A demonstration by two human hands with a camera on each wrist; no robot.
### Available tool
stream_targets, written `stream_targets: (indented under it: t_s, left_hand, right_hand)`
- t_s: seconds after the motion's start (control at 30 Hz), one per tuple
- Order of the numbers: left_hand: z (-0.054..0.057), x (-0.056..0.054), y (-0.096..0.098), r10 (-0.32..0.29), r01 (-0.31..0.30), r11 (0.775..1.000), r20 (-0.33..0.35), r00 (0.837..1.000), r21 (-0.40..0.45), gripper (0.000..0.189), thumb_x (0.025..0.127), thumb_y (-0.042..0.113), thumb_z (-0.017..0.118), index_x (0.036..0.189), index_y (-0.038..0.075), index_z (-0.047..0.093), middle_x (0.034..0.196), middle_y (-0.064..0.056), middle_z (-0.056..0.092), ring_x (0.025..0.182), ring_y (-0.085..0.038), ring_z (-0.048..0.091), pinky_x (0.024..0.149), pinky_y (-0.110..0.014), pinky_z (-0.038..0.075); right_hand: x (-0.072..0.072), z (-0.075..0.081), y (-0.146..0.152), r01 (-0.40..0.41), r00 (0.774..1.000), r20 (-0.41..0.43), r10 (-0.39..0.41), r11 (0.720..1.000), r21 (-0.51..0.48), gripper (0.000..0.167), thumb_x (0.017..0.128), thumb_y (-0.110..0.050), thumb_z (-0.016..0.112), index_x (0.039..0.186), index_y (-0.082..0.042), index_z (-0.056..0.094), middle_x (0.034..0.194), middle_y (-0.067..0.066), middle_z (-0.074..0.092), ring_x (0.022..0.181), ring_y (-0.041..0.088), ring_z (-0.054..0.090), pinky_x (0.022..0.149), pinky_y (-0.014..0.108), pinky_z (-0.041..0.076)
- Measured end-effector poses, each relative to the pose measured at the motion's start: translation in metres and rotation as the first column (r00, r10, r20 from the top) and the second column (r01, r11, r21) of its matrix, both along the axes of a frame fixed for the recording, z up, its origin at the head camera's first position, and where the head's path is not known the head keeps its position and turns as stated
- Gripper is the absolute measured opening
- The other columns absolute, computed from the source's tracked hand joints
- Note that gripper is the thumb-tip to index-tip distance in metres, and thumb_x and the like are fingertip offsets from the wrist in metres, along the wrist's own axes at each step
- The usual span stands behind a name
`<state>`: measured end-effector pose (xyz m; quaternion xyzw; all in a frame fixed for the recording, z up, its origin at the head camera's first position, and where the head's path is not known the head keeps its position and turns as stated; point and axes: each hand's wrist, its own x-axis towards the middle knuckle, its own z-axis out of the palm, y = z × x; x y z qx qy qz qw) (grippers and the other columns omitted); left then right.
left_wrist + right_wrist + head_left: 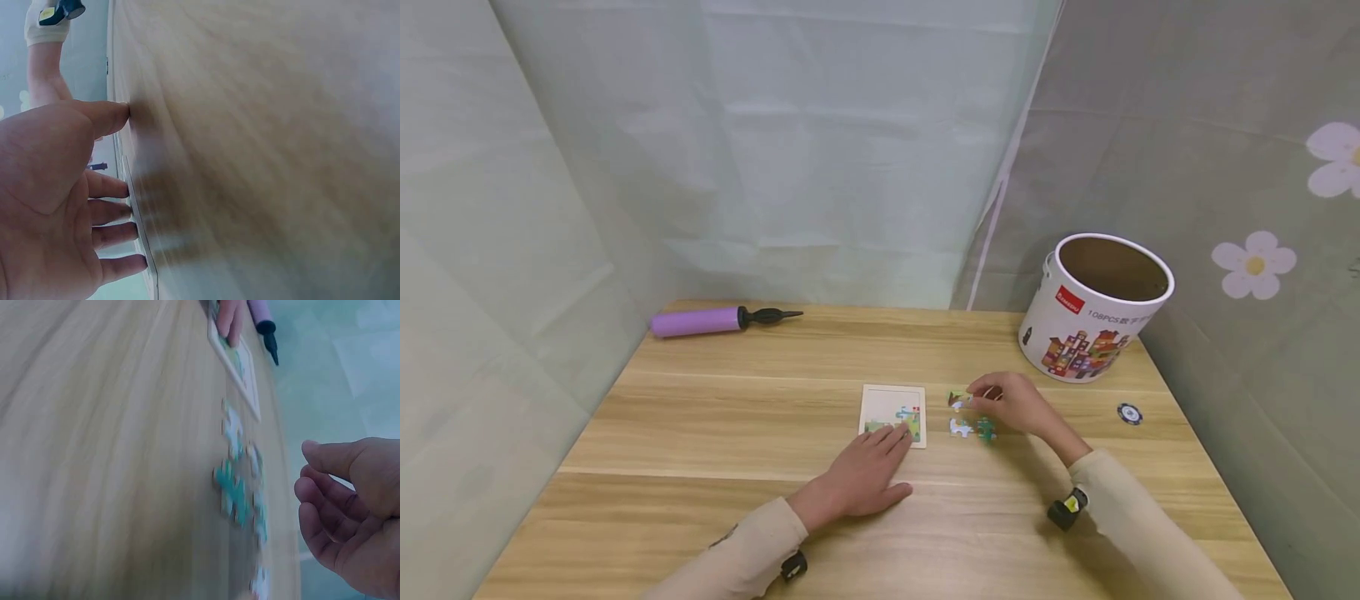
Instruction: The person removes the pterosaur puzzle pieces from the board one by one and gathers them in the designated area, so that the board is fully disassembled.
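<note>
A small wooden jigsaw board (886,400) lies on the table, partly filled with green and blue pieces. My left hand (867,473) rests on its near part with straight fingers, hiding some of it; the left wrist view shows the fingertips at the board's edge (145,240). To the right of the board lie loose jigsaw pieces: a white-blue one (960,427), a green one (986,429) and a brown-green one (958,400). Over these hovers my right hand (1011,404), fingers loosely curved, nothing between thumb and fingers in the right wrist view.
A large white bucket (1060,333) stands at the back right. Near it on the table (737,433) lies a black-and-white round chip (1130,413). A purple hand pump (700,322) lies at the back left. Cloth sheets hang behind and at both sides.
</note>
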<state>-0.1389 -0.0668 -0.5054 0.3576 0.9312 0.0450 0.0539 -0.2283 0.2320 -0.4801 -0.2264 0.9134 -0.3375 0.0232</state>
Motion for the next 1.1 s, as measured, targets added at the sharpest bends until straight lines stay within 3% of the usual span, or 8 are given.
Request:
stream_targets:
  t_s: [0.27,0.43,0.77,1.1]
  left_hand:
    - [0.001,0.003,0.001,0.008,-0.009,0.999,0.006,1.0,0.034,0.071,0.102,0.048,0.054,0.154,0.001,0.042,0.161,-0.016,0.038,0.148,-0.032,0.039,0.119,-0.046,0.035]
    - [0.002,0.004,0.002,0.01,-0.01,1.0,-0.001,1.0,0.011,0.072,0.102,0.049,0.053,0.154,0.001,0.041,0.162,-0.015,0.038,0.149,-0.032,0.037,0.12,-0.046,0.034]
    - [0.002,0.008,0.001,-0.011,0.011,1.0,0.013,1.0,0.0,0.075,0.103,0.049,0.052,0.156,-0.002,0.037,0.164,-0.018,0.033,0.152,-0.033,0.031,0.122,-0.044,0.03]
    - [0.001,0.007,-0.002,-0.032,0.032,0.999,-0.016,0.999,-0.004,0.075,0.103,0.049,0.051,0.155,-0.003,0.038,0.162,-0.019,0.035,0.151,-0.033,0.033,0.122,-0.042,0.03]
  right_hand:
    - [-0.007,0.0,-0.035,-0.108,0.994,0.016,0.108,0.994,-0.015,0.015,0.093,-0.011,0.075,0.106,-0.005,0.078,0.092,0.0,0.075,0.082,0.012,0.069,0.074,0.03,0.058]
    - [-0.011,-0.004,-0.052,-0.156,0.988,0.005,0.156,0.988,-0.013,0.015,0.094,-0.012,0.074,0.107,-0.006,0.078,0.094,0.0,0.076,0.085,0.013,0.069,0.077,0.032,0.058]
    - [-0.019,-0.013,-0.075,-0.203,0.979,0.011,0.204,0.979,-0.017,0.015,0.094,-0.015,0.075,0.106,-0.008,0.08,0.1,0.001,0.077,0.088,0.012,0.071,0.077,0.027,0.059]
    - [-0.024,-0.023,-0.088,-0.224,0.973,-0.041,0.227,0.971,0.079,0.013,0.093,-0.019,0.077,0.103,-0.014,0.081,0.099,-0.002,0.076,0.089,0.009,0.068,0.081,0.029,0.057]
